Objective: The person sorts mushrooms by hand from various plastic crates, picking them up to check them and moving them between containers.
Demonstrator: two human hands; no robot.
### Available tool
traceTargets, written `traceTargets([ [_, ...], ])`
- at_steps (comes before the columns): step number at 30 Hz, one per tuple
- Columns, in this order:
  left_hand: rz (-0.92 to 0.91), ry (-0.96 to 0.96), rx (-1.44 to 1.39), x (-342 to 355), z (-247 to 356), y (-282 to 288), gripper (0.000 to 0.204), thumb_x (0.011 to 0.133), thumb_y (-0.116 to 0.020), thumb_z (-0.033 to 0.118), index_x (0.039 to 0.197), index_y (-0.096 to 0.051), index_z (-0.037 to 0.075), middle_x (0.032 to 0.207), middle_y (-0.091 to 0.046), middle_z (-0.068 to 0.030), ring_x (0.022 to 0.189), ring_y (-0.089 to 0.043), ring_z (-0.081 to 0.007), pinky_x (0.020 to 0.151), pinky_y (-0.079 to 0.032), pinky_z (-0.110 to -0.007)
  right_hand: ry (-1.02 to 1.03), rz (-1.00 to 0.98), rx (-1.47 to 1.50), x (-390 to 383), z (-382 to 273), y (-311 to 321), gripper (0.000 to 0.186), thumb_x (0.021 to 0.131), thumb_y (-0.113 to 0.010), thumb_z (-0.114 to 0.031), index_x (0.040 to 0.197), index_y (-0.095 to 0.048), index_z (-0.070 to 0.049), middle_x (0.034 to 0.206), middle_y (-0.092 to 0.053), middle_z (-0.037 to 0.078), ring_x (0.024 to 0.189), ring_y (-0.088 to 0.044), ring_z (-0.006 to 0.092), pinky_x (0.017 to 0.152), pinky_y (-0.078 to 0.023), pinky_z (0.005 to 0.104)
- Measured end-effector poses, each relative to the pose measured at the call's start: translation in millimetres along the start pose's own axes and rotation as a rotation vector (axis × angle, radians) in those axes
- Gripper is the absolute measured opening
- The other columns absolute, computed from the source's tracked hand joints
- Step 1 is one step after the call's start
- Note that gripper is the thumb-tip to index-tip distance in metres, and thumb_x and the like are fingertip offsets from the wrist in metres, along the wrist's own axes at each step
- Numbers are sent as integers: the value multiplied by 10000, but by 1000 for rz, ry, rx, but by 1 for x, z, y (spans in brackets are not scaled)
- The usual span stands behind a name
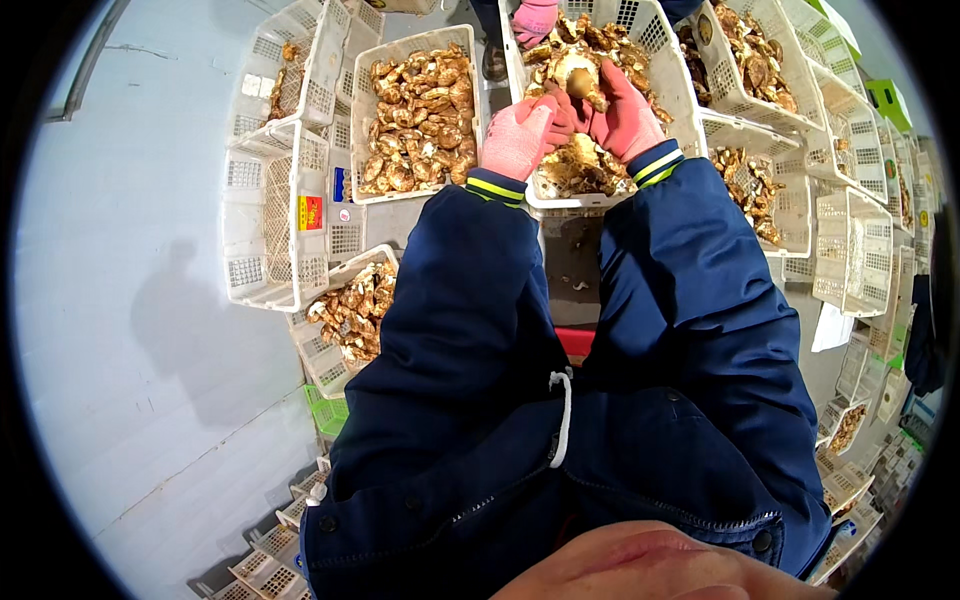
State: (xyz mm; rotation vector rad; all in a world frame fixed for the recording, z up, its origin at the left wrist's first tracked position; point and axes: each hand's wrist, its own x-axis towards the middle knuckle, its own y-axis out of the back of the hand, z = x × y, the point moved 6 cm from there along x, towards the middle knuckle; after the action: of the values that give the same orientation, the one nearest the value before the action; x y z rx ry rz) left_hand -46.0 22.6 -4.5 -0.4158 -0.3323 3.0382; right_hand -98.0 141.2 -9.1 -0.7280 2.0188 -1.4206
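My left hand, in a pink glove, has its fingers curled in at the middle of the upper crate, beside a pale mushroom with a brownish stem; what those fingers grip is hidden. My right hand, also gloved in pink, closes round that mushroom from the right. Loose mushrooms lie beneath and around both hands. A full crate of brown mushrooms sits to the left.
Another person's pink-gloved hand is at the crate's far left corner. White crates with mushrooms stack along the right. Empty crates stand at left beside a pale wall. A partly filled crate is lower left.
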Motion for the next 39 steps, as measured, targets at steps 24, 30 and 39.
traceTargets([
  [24,178,-74,-30,10,-19,27,251,804,-624,176,894,-538,-41,868,-576,-102,720,-600,-227,691,-518,-357,549,222,-1479,-20,-11,-48,452,882,-450,-409,1116,-523,-29,1059,-563,167,1015,-537,281,867,-411,323],
  [30,187,-167,52,2,7,10,250,808,-602,56,1039,-573,-37,878,-615,-48,700,-562,-103,616,-447,-218,697,201,-1617,-21,-11,-49,379,876,-483,-339,1069,-579,-27,822,-619,120,798,-583,207,732,-451,309],
  [39,114,-313,-57,10,11,12,553,697,-539,-162,1225,-406,-61,1163,-525,-131,1024,-551,-201,869,-465,-286,594,338,-1289,-7,-18,-11,311,893,-486,-267,1061,-604,-32,953,-638,98,876,-576,171,788,-437,287],
])
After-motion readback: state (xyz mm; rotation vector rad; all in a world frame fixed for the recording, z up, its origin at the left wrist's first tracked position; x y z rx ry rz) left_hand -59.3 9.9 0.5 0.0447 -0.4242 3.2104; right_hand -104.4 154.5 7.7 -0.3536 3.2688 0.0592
